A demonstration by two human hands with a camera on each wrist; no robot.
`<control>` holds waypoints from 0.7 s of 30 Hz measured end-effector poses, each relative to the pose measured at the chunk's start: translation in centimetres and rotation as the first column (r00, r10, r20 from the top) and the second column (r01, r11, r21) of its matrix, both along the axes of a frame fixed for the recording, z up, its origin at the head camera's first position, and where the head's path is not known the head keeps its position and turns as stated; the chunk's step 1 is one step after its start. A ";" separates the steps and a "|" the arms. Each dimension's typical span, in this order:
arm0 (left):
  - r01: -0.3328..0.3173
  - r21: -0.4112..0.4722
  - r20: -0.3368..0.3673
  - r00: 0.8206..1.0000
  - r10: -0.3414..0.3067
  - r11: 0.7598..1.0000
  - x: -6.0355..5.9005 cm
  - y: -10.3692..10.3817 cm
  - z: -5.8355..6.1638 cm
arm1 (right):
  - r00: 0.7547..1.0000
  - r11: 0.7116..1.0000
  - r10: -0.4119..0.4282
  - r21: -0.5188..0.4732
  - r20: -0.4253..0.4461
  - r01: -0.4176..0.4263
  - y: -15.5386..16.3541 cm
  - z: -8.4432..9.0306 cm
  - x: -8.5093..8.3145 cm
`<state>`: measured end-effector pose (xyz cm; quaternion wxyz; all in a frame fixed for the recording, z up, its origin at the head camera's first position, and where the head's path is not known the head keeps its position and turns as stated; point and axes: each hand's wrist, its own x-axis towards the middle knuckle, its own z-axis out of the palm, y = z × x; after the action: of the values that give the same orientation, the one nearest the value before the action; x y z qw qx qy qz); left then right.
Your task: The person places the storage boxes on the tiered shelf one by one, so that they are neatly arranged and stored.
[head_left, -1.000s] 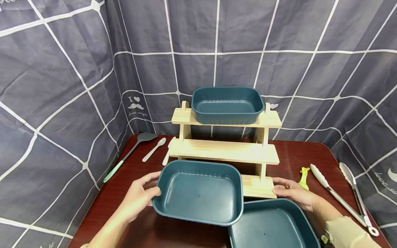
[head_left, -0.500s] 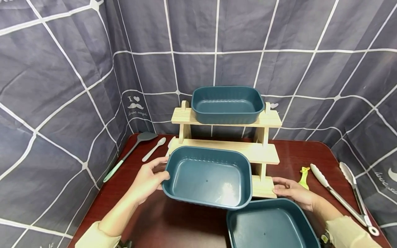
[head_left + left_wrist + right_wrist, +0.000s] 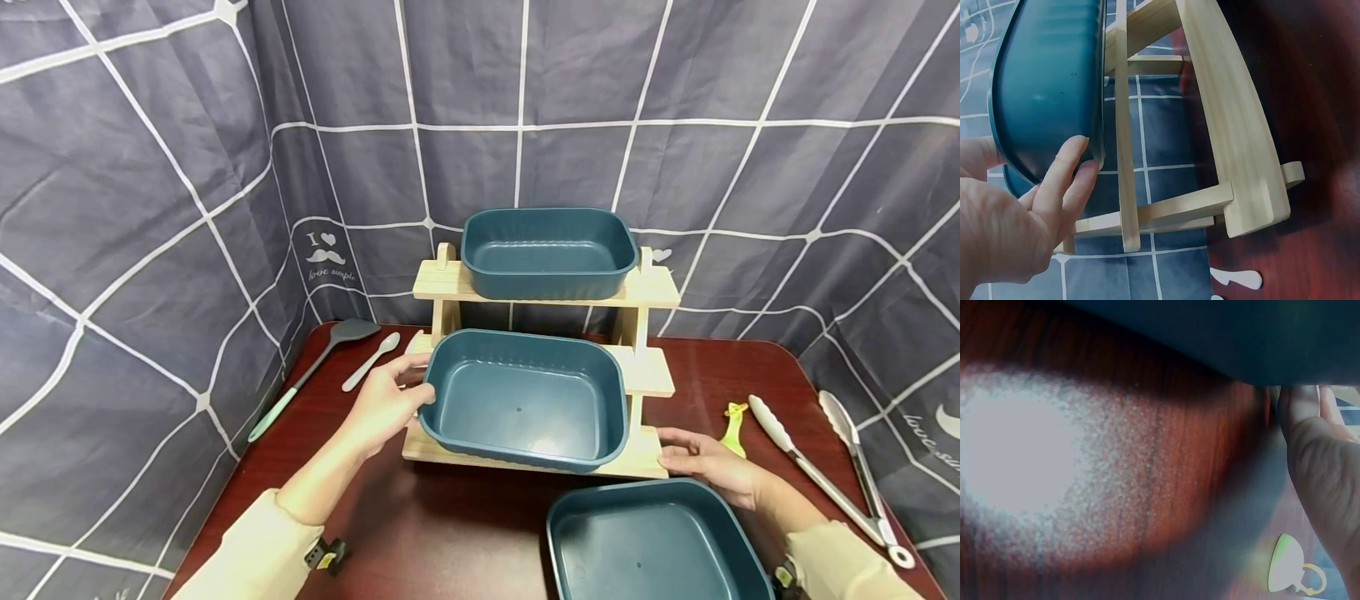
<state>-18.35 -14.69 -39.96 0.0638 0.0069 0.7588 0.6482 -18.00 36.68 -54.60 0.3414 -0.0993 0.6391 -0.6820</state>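
Observation:
My left hand grips the left end of a dark blue rectangular bin, thumb at the rim and fingers underneath. In the head view, this bin tilts toward me over the middle and lower boards of a three-tier wooden shelf rack. From the left wrist view, its underside is near a rack board; contact is unclear. My right hand holds the right end of the lowest board, its fingertips partly hidden. A similar bin sits on the top board. Another bin stands on the table in front.
Left of the rack lie a grey turner with a mint handle, a white spoon and a partly covered white utensil. On the right are a small yellow-green item and metal tongs with white tips. A grey checked curtain surrounds the table.
My left hand has carried the bin up, back and to the right, from in front of the rack to over its middle and lower boards. My right hand stays at the lowest board's end.

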 end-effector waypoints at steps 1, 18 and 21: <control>-0.001 -0.004 -0.007 1.000 0.001 1.000 -0.2 0.1 0.0 | 1.000 1.000 -0.001 0.002 0.001 0.001 0.0 0.0 0.0; -0.029 0.036 0.011 1.000 0.029 0.999 -2.6 1.8 0.0 | 1.000 0.999 -0.015 0.046 0.007 0.015 0.2 -0.1 0.0; -0.028 0.044 0.010 1.000 0.028 0.999 -2.9 2.2 0.1 | 1.000 0.998 -0.019 0.057 0.009 0.019 0.2 -0.2 -0.1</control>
<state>-21.27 -12.48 -39.86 0.0580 -0.0053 0.7439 0.6657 -18.05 36.84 -54.79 0.3407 -0.0802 0.6577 -0.6671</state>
